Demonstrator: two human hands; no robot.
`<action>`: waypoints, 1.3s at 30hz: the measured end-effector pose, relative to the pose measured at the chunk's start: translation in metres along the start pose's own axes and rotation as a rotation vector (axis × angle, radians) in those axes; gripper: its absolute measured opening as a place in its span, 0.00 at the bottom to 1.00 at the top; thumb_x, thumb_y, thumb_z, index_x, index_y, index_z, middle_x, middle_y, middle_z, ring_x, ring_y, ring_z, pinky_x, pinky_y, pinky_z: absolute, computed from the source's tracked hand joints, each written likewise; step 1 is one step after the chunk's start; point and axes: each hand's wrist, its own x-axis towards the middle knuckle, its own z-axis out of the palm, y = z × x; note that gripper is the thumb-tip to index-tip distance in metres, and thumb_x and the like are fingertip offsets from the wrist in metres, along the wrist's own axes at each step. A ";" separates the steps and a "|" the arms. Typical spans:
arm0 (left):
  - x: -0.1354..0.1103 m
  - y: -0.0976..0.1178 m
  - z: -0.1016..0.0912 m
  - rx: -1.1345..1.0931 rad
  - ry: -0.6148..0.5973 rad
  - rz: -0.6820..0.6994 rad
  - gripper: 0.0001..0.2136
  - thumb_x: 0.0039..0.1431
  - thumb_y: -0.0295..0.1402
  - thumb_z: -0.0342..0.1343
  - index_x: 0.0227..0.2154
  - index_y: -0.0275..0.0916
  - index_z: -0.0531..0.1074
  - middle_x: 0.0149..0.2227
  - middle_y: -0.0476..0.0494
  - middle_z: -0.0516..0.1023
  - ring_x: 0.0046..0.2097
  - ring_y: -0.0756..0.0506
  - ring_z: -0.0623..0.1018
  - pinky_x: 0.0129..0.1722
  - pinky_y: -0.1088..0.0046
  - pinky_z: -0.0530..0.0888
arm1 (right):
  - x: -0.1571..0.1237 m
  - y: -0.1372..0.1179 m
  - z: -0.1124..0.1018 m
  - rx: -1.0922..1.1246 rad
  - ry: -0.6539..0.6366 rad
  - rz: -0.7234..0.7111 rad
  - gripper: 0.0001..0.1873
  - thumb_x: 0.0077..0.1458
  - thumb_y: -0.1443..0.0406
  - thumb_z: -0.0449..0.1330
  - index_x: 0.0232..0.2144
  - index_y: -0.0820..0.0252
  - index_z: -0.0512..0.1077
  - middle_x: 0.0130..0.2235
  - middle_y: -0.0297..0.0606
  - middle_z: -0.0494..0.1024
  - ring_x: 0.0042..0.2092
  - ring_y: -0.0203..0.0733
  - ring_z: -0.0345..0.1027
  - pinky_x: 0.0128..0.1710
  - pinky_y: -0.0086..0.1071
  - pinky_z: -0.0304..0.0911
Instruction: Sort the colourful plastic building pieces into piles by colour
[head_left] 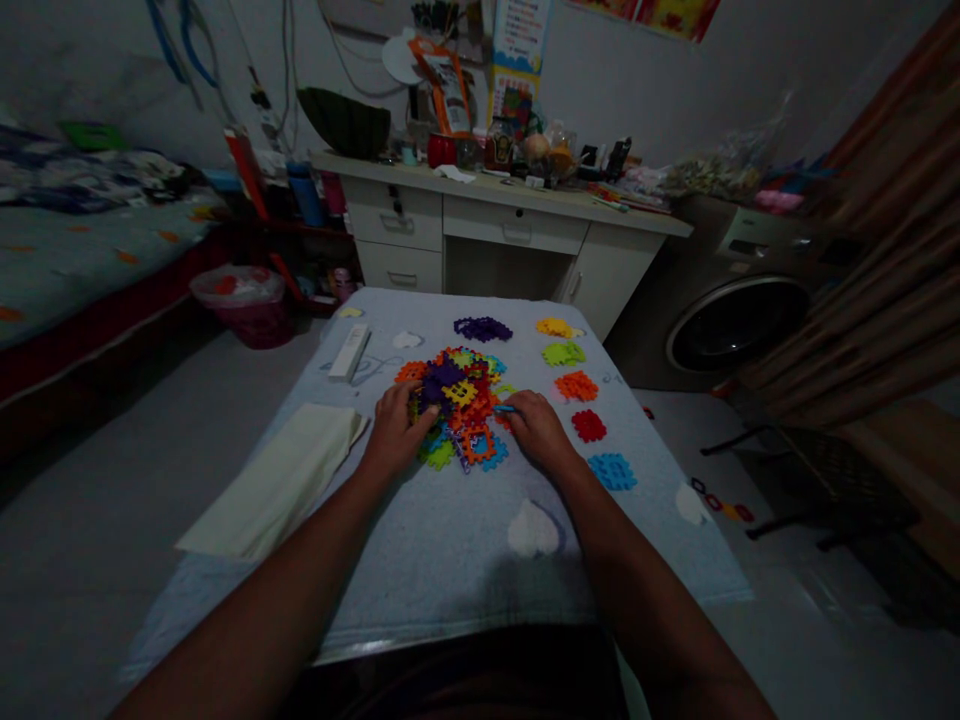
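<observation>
A mixed pile of flat, notched plastic building pieces [472, 400] in several colours lies mid-table. My left hand [394, 425] rests against the pile's left side, thumb and fingers apart around its edge, near purple pieces [442, 378]. Some of its fingertips are hidden among the pieces. At the pile's right side, my right hand [536, 425] pinches a small blue building piece [505, 408], seen edge-on. Sorted by colour, smaller groups lie apart: purple [483, 329] behind the pile, then yellow [555, 327], lime green [564, 354], orange [576, 386], red [589, 426] and blue [613, 471] down the right.
A light cloth [450, 590] covers the table. A white box [349, 353] and folded pale fabric [277, 480] lie to the left. Beyond stand a cluttered desk [517, 225] and a washing machine [739, 300]. A bin [247, 310] and a low stool [832, 480] flank the table.
</observation>
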 end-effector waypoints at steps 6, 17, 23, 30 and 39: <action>0.000 -0.001 0.000 0.016 -0.008 -0.001 0.23 0.59 0.46 0.51 0.55 0.42 0.64 0.55 0.37 0.69 0.58 0.35 0.68 0.59 0.51 0.65 | -0.006 0.017 -0.045 0.125 0.143 0.152 0.13 0.57 0.67 0.56 0.45 0.59 0.75 0.40 0.40 0.76 0.42 0.42 0.68 0.45 0.35 0.62; 0.000 -0.004 0.001 0.054 -0.014 0.001 0.26 0.58 0.47 0.53 0.56 0.41 0.64 0.54 0.36 0.69 0.58 0.34 0.68 0.58 0.49 0.65 | -0.074 0.073 -0.133 0.286 -0.189 0.358 0.10 0.51 0.61 0.60 0.35 0.59 0.77 0.34 0.35 0.78 0.35 0.39 0.70 0.36 0.31 0.64; 0.000 -0.001 0.000 0.065 -0.013 -0.011 0.26 0.58 0.47 0.52 0.57 0.41 0.64 0.55 0.36 0.69 0.58 0.34 0.68 0.59 0.51 0.65 | -0.095 0.086 -0.126 0.208 -0.175 0.352 0.12 0.49 0.64 0.61 0.37 0.58 0.80 0.42 0.41 0.78 0.43 0.44 0.72 0.45 0.35 0.66; 0.000 0.000 -0.002 0.051 -0.022 -0.024 0.26 0.57 0.47 0.53 0.56 0.42 0.64 0.55 0.36 0.69 0.58 0.34 0.68 0.59 0.50 0.65 | -0.103 0.081 -0.125 0.076 -0.130 0.376 0.14 0.48 0.68 0.61 0.38 0.58 0.80 0.42 0.42 0.78 0.46 0.46 0.72 0.50 0.39 0.66; -0.001 0.000 -0.002 0.038 -0.024 -0.035 0.26 0.57 0.48 0.52 0.56 0.42 0.64 0.55 0.36 0.69 0.59 0.34 0.68 0.59 0.50 0.65 | -0.107 0.069 -0.114 -0.143 -0.193 0.347 0.17 0.49 0.59 0.65 0.42 0.57 0.78 0.45 0.43 0.76 0.50 0.49 0.68 0.55 0.43 0.60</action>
